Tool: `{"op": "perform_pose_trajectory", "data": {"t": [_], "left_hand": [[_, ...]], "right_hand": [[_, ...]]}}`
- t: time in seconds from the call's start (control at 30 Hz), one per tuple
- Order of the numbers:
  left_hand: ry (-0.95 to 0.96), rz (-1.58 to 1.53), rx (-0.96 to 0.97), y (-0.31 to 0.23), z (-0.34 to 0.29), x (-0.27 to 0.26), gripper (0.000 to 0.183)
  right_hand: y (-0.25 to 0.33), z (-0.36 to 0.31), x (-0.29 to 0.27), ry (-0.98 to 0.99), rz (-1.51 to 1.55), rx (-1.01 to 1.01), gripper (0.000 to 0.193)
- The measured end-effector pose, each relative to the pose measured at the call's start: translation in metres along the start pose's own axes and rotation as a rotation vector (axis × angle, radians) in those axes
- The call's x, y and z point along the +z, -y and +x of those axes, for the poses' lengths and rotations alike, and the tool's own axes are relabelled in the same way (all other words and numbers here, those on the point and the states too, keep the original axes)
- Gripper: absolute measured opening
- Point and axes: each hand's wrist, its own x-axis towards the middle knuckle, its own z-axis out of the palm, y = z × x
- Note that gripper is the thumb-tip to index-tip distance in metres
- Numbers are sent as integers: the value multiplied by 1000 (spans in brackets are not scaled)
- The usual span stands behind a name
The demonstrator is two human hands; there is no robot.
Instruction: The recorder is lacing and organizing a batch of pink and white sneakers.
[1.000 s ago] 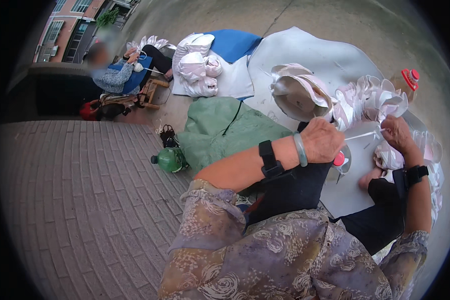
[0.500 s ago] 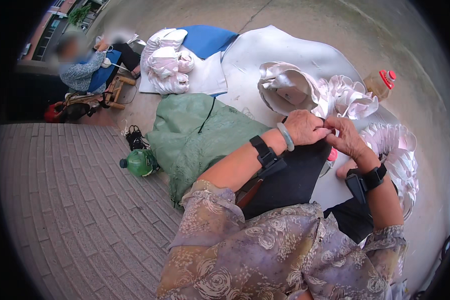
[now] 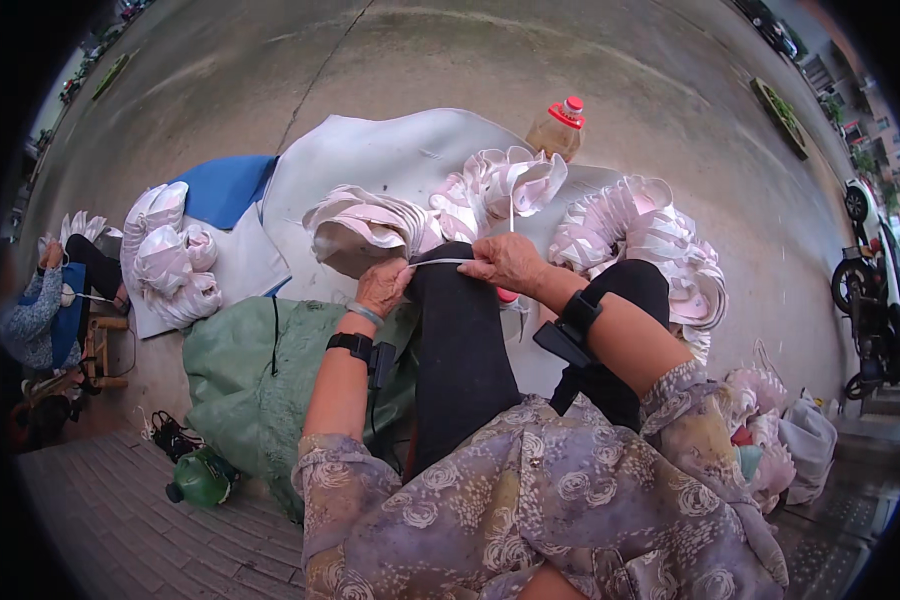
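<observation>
A thin white cord (image 3: 440, 261) is pulled straight across my black-trousered knee (image 3: 455, 310). Its left end is pinched in my left hand (image 3: 382, 287), whose wrist has a pale bangle. My right hand (image 3: 508, 264), closed on the other end, sits just right of the knee. Right beyond my hands lies a bundle of stacked white and pinkish curved pieces (image 3: 365, 225), which look like shoe uppers. Another such bundle (image 3: 500, 190) lies behind the right hand, with a white strand hanging down near it. A third bundle (image 3: 645, 235) rests by my right knee.
Grey-white sheeting (image 3: 370, 150) covers the ground ahead. A green sack (image 3: 240, 370) lies on my left, with a green bottle (image 3: 205, 477) beside it. A red-capped jug (image 3: 558, 128) stands at the sheet's far edge. Another person (image 3: 35, 310) sits far left; parked vehicles (image 3: 865, 290) line the right.
My view has swung to the right. My hands, close together before, are now apart with the white cord stretched taut between them.
</observation>
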Motion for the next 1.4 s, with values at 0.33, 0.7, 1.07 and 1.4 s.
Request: {"op": "perform_pose_trajectory", "data": {"t": [0.33,0.7,1.07,1.4], "left_hand": [[-24,277,156,-32,-25,-36,23],[110,402,239,-87,-26,-56,28],[-18,283,48,-86,-45,-42,33],[-125,190,-41,-71,-67,-36,30]], "right_hand": [[-2,-29,2,-50,28,-189,38],[-45,-39,20,-112,243,-309,12],[-40,-9,35,-73,133,-201,21],[-16,-4,28,65,-25,-195,17]]}}
